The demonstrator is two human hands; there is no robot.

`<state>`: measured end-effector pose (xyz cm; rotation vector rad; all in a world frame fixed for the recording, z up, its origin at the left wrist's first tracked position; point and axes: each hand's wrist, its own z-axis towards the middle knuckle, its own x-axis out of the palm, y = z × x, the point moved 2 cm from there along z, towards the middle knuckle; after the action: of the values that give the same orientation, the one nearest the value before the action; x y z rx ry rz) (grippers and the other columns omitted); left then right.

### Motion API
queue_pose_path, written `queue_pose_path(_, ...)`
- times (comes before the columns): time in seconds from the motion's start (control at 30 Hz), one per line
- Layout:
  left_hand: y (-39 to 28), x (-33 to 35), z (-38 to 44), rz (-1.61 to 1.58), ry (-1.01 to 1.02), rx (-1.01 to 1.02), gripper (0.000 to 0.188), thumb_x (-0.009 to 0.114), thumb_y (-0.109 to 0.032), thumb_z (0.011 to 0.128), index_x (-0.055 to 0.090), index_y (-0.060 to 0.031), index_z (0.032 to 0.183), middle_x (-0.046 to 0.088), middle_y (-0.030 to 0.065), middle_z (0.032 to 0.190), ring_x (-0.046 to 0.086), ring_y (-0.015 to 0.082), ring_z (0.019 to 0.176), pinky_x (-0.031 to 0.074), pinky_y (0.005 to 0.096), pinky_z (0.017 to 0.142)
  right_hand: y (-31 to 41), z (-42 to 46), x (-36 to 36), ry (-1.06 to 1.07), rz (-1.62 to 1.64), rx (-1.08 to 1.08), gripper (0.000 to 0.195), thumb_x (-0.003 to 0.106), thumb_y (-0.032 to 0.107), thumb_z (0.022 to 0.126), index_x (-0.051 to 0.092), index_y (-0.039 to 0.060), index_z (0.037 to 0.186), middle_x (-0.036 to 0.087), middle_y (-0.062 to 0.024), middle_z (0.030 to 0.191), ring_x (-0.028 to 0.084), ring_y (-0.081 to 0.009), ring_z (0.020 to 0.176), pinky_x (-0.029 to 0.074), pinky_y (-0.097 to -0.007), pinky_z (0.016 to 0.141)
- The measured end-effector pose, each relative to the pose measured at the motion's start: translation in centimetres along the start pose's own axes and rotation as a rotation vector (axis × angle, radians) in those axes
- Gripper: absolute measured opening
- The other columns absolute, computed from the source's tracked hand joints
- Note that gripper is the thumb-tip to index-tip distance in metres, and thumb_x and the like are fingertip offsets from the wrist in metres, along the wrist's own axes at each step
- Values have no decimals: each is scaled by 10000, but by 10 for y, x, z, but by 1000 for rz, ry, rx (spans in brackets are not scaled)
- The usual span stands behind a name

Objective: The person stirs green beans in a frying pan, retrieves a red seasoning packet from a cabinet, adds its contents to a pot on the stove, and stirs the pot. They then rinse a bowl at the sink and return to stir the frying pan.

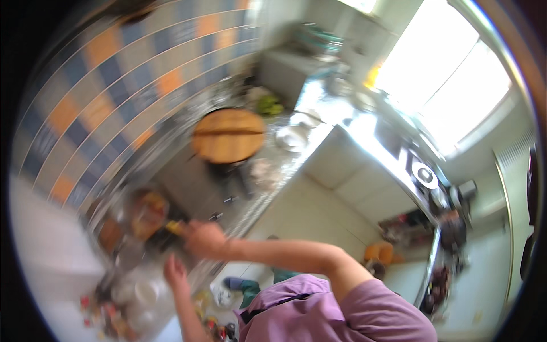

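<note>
My right hand [205,239] reaches over the counter at the lower left, its fingers curled around a small yellow thing [174,227]; blur hides what this is. Just beyond it stands a bowl [147,213] with reddish and yellow contents. My left hand [176,271] is lower and nearer me, apart from the right. Its fingers are blurred, and I cannot tell whether they hold anything. A white cup or bowl [146,292] is beside that hand. Up from my hands, a round wooden lid [229,136] covers a dark pan on the stove [181,171].
White dishes [292,137] and a green vegetable-like item [269,104] are near the lid. A grey box-shaped appliance [284,66] stands in the corner. The counter edge [260,213] runs diagonally past me. Across the floor are an orange object [379,253] and low cabinets [363,184].
</note>
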<state>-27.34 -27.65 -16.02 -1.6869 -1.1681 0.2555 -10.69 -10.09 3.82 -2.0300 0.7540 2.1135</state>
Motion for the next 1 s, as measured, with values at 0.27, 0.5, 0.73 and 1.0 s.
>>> queue_pose_path(0.27, 218, -102, -142, 745, 47, -606, 340, 598, -231, 928, 546, -35, 1201, 644, 98, 946, 631, 166, 786, 523, 256, 660, -98, -212, -37, -488, 479, 184, 267, 606, 217, 885, 540, 40, 696, 583, -136, 681, 604, -359, 635, 495, -457, 553)
queue_pose_path(0.5, 278, 90, -188, 981, 155, -691, 186, 515, -221, 930, 566, -63, 1015, 530, 38, 738, 499, 126, 598, 387, 253, 512, -263, -408, -50, -491, 562, 711, 436, 612, 362, 917, 583, 46, 619, 574, -158, 586, 571, -385, 567, 462, -483, 510)
queue_pose_path(0.73, 279, 281, -163, 1050, 325, -429, 222, 431, -212, 933, 586, -92, 829, 417, -22, 530, 366, 87, 410, 250, 251, 363, -382, -521, -54, -745, 594, 870, 395, 564, 307, 954, 561, 29, 674, 577, -198, 630, 569, -421, 615, 452, -503, 546)
queue_pose_path(1.0, 374, 513, -76, 1132, 630, -240, 264, 365, -108, 896, 617, -69, 828, 427, -19, 501, 326, 78, 384, 198, 254, 347, -501, -616, -93, -1081, 525, 1012, 130, 554, 133, 943, 592, 20, 892, 597, -179, 691, 611, -386, 689, 479, -457, 644)
